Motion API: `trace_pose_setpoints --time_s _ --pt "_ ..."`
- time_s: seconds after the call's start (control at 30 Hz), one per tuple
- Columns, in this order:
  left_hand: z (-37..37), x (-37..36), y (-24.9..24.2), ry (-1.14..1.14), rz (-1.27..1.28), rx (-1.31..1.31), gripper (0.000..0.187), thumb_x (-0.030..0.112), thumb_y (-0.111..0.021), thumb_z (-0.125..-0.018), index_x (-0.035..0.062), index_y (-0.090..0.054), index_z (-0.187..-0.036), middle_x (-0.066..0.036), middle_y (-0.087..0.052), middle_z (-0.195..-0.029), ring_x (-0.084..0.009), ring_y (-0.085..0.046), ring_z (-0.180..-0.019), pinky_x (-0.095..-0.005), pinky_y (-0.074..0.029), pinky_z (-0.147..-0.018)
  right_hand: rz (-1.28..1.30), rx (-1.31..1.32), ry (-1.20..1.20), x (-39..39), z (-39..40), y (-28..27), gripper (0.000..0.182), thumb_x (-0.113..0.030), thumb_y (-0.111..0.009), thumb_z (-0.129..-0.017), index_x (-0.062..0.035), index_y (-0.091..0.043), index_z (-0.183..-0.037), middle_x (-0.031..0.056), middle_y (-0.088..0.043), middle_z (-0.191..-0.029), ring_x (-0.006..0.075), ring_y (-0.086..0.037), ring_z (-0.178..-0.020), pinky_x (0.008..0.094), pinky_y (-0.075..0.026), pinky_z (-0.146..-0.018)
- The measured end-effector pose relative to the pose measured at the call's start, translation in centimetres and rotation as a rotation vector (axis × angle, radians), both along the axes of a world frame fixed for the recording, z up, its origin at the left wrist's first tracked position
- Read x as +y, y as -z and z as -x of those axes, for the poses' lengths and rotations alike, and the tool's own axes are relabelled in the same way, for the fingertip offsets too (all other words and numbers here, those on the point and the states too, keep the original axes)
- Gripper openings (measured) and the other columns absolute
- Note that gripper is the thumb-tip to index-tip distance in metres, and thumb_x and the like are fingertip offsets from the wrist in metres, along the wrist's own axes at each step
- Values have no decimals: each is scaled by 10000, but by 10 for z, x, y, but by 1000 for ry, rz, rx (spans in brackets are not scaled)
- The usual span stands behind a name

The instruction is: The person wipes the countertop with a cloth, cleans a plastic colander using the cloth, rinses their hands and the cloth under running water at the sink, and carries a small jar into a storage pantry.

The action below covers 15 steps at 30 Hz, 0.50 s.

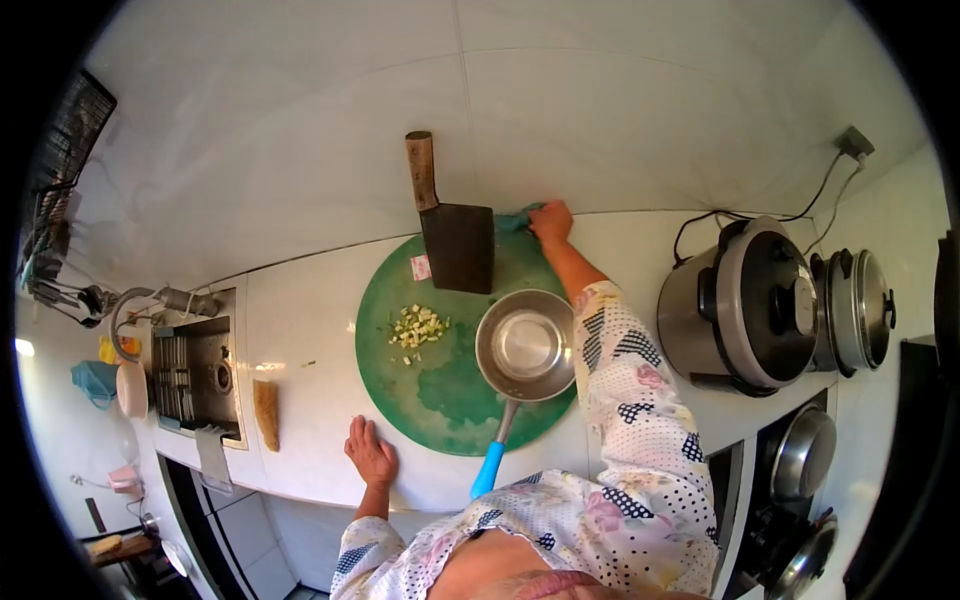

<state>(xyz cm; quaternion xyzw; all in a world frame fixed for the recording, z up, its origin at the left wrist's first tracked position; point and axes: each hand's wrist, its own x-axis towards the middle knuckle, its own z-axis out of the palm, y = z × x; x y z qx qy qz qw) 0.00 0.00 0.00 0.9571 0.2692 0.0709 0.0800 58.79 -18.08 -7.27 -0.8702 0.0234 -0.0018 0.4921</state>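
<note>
My left hand point(371, 454) lies on the white counter's front edge, left of the round green cutting board point(455, 425), fingers spread. Stretched to the far edge of the board, my right hand point(551, 222) is closed on a teal cloth point(517, 219); part of the cloth is hidden under the fingers. A cleaver point(459, 248) with a wooden handle stands blade-down on the board, its handle towards the wall. Chopped pale-green pieces point(418, 328) lie in a small pile on the board. Beside them sits a steel saucepan point(525, 345) with a blue handle, partly behind my right sleeve.
A small red-and-white packet point(420, 267) lies by the cleaver. At right stand a pressure cooker point(745, 310) and a lidded steel pot point(862, 312), with cords running to a wall socket point(854, 142). At left are a sink point(222, 345) and a tan brush-like object point(266, 414).
</note>
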Motion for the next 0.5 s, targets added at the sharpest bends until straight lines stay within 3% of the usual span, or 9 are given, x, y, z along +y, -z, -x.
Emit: trace_pose_setpoints --time_s 0.07,0.13,0.23,0.33,0.43,0.5 --pt "-1 1 -6 3 0 0 501 129 -487 -737 35 -444 -1227 -179 -382 -1382 -328 -320 -1311 -467 -233 -1011 41 35 -10 -19 -1 -9 242 -179 -706 -654 -70 -571 -822 155 -612 -758 316 -611 -723 426 -477 -664" --pt "-4 -28 1 -6 59 12 492 128 -482 -738 35 -452 -1220 -179 -383 -1381 -325 -323 -1308 -467 -233 -1010 50 -4 -121 -72 17 -58 225 -145 -692 -663 -59 -541 -806 141 -591 -720 316 -596 -706 408 -472 -656" --pt "1 -38 5 -2 71 6 478 127 -476 -743 36 -461 -1212 -180 -384 -1379 -322 -327 -1305 -467 -234 -1008 -24 -83 -207 -82 32 -85 167 -38 -653 -711 -23 -514 -800 81 -583 -736 192 -610 -602 296 -487 -549" --pt "-3 -17 6 1 21 -11 470 130 -473 -749 36 -465 -1209 -181 -386 -1378 -323 -332 -1301 -467 -236 -1006 43 -399 -462 -55 37 -106 191 -43 -648 -712 -41 -567 -885 98 -594 -788 230 -613 -739 330 -494 -642" --pt "-3 -1 1 8 -11 -12 467 130 -469 -753 36 -465 -1211 -183 -392 -1371 -325 -339 -1296 -468 -238 -1004 100 -567 -715 -28 39 -100 217 -113 -632 -751 -76 -593 -961 130 -602 -943 311 -573 -896 429 -454 -775" --pt "-5 -2 1 10 -16 -16 465 130 -466 -757 36 -464 -1213 -184 -397 -1365 -326 -343 -1294 -469 -239 -1002 314 -567 -860 -23 43 -107 222 -170 -587 -811 -91 -610 -1017 124 -606 -972 298 -571 -920 434 -444 -808"
